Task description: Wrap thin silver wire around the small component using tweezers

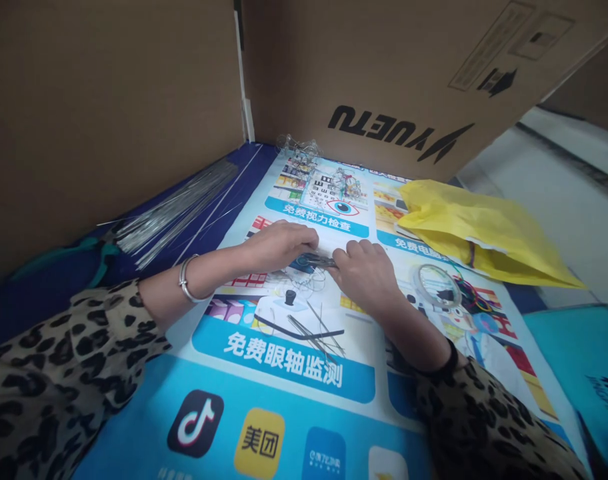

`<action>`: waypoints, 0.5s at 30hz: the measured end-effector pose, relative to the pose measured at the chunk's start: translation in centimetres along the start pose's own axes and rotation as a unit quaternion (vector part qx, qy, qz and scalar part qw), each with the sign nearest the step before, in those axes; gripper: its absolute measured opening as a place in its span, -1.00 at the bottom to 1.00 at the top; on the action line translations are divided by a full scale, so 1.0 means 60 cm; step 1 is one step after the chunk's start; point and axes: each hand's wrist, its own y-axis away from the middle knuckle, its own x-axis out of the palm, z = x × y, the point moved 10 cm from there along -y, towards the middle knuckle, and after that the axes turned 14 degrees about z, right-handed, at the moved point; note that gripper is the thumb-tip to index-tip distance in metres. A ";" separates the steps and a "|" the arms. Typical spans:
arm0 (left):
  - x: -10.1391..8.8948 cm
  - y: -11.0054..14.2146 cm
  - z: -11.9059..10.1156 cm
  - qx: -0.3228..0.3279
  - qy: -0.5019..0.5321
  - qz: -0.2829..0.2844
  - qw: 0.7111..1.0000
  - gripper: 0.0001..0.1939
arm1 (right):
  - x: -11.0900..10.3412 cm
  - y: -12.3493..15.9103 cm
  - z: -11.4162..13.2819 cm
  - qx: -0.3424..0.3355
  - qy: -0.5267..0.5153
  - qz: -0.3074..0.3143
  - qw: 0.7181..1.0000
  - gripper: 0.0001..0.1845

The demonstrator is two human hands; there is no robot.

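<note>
My left hand, with a bangle at the wrist, is closed, its fingertips pinched over thin wire that curls below it on the printed sheet. My right hand is closed in a fist. From its thumb side a grey metal tool, which looks like pliers, points toward my left fingertips. Its handles are hidden in the fist, and the exact contact with the wire is too small to make out. Several short straight wires lie on the sheet just in front of my hands.
Tall cardboard panels stand behind and at the left. A bundle of long straight wires lies at the left beside teal handles. Tangled wire pieces sit at the back. At the right are a clear ring-shaped roll and a yellow bag.
</note>
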 end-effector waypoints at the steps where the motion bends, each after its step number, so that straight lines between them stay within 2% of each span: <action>1: 0.002 0.000 0.001 -0.001 -0.002 0.003 1.000 -0.84 | -0.003 0.002 0.001 0.006 0.003 -0.003 1.000 -0.76; 15: 0.002 0.000 -0.003 -0.003 0.015 0.015 1.000 -0.83 | -0.032 0.018 0.007 0.053 0.019 -0.044 0.997 -0.84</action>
